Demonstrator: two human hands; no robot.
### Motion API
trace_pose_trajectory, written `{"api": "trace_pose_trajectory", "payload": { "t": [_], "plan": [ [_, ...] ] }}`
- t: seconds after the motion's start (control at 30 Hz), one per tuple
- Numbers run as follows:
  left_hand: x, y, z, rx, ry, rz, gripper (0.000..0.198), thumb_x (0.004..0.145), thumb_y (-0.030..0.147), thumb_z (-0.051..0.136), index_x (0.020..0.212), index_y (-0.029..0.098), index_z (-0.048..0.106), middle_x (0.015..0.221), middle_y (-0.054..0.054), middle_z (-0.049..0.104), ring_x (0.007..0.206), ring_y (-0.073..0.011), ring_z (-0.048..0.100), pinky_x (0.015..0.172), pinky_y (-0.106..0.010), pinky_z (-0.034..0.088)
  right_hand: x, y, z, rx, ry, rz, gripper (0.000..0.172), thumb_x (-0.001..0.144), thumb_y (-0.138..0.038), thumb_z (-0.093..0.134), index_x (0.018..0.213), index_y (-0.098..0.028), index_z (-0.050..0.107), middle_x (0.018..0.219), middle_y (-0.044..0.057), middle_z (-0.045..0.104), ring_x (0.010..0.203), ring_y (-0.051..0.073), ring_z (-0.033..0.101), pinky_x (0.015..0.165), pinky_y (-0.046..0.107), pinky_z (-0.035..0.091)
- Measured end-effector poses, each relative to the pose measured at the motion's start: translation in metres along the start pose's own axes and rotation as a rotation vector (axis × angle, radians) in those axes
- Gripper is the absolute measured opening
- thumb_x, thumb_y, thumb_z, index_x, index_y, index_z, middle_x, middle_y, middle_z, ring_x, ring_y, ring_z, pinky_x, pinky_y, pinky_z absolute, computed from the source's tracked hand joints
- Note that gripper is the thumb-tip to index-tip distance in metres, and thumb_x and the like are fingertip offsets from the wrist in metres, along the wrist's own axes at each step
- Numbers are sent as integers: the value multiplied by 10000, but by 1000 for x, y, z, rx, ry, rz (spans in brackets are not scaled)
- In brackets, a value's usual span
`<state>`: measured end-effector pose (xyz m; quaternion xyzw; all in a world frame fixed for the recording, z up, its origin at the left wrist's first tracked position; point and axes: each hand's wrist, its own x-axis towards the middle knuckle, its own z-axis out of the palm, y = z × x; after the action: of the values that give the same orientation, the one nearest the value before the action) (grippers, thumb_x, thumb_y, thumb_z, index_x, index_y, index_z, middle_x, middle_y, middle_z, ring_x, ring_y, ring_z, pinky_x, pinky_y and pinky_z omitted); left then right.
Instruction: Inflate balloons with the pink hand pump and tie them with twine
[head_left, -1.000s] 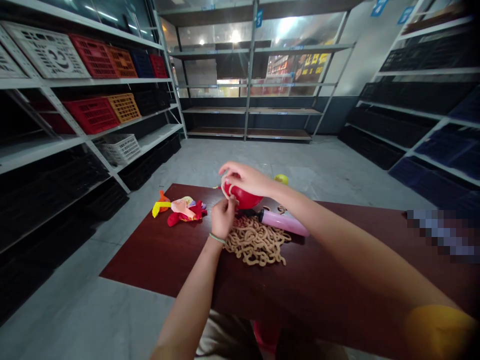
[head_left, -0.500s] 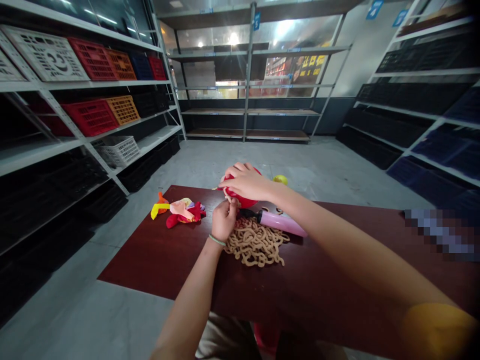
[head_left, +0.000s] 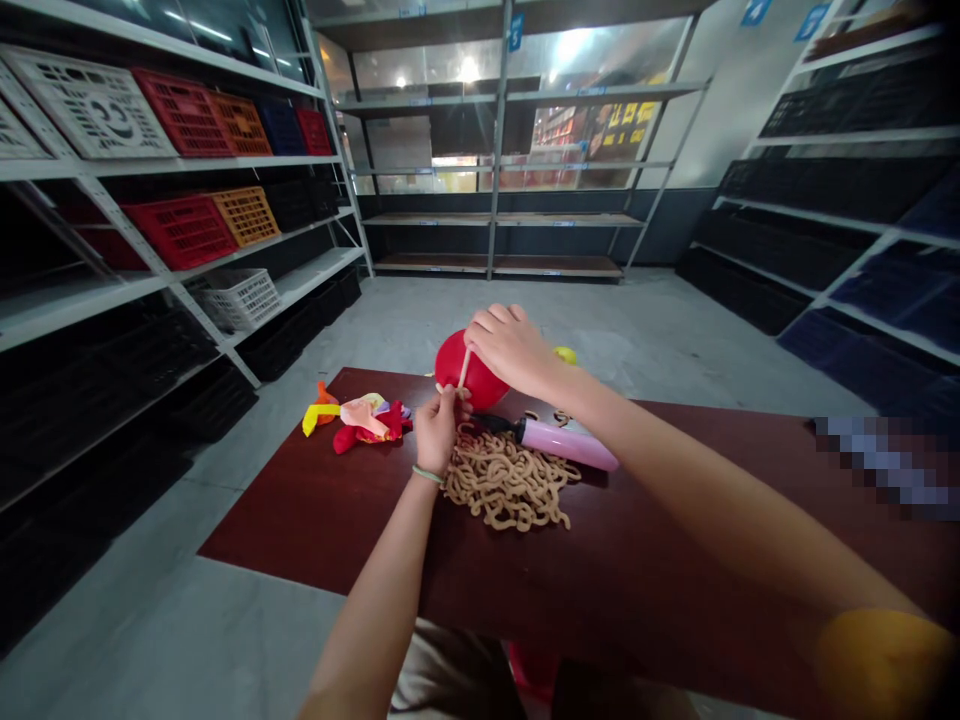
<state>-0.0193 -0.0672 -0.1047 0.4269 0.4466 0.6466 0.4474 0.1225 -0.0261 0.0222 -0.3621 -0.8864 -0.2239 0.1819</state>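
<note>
Holding a red balloon (head_left: 454, 366) just above the far edge of the dark red bench (head_left: 315, 500), the right hand (head_left: 514, 348) has its grip closed over the balloon's top and the upper end of a thin tan strand (head_left: 464, 369). The left hand (head_left: 436, 430), just below, has its grip pinched shut on the strand's lower end, so the strand runs taut across the balloon.

A heap of tan cord (head_left: 510, 485) lies on the bench just near the hands, touching a pink pump (head_left: 566, 443) on its far side. Limp coloured balloons (head_left: 364, 420) lie to the left.

On the left shelves sit lattice crates: white (head_left: 94, 105), red (head_left: 180, 100) and orange (head_left: 240, 123) on the top shelf, and a white basket (head_left: 240, 297) lower down. What they contain cannot be seen.
</note>
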Motion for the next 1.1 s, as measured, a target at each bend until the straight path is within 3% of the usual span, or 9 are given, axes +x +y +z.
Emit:
{"api": "trace_pose_trajectory", "payload": {
  "t": [0.17, 0.37, 0.6, 0.83, 1.1],
  "plan": [
    [3, 5, 2, -303, -52, -135, 343, 774, 452, 706, 846, 116, 694, 713, -30, 666, 575, -83, 590, 640, -246, 507, -38, -18, 2, 67, 83, 167, 297, 993, -226, 316, 982, -188, 610, 1050, 125, 610, 975, 275, 438, 819, 408, 283],
    [-2, 6, 7, -362, -116, -144, 297, 737, 395, 769, 811, 137, 642, 694, 10, 620, 571, -62, 569, 642, -222, 510, -83, -22, 30, 150, 116, 315, 185, 958, -223, 395, 918, -214, 575, 982, 83, 611, 938, 256, 459, 805, 394, 301],
    [-9, 3, 14, -284, -190, -170, 277, 746, 384, 769, 790, 149, 630, 650, 40, 574, 531, -42, 497, 609, -196, 470, -117, -25, 43, 311, 116, 304, 183, 961, -243, 408, 928, -229, 588, 1030, 69, 621, 995, 242, 490, 847, 385, 321],
    [-16, -2, 15, -21, -284, -81, 283, 784, 416, 727, 822, 149, 640, 660, 17, 611, 560, -74, 533, 560, -193, 422, -131, -29, 42, 570, 312, 454, 218, 989, -299, 432, 1021, -241, 640, 986, 53, 649, 971, 209, 552, 861, 362, 378],
    [-29, 3, 22, 161, -442, 7, 281, 827, 421, 680, 776, 175, 554, 663, 25, 589, 589, -91, 529, 582, -203, 430, -136, -34, 46, 519, 372, 438, 187, 953, -291, 544, 1051, -298, 704, 934, 37, 581, 933, 199, 507, 863, 381, 406]
  ]
}}
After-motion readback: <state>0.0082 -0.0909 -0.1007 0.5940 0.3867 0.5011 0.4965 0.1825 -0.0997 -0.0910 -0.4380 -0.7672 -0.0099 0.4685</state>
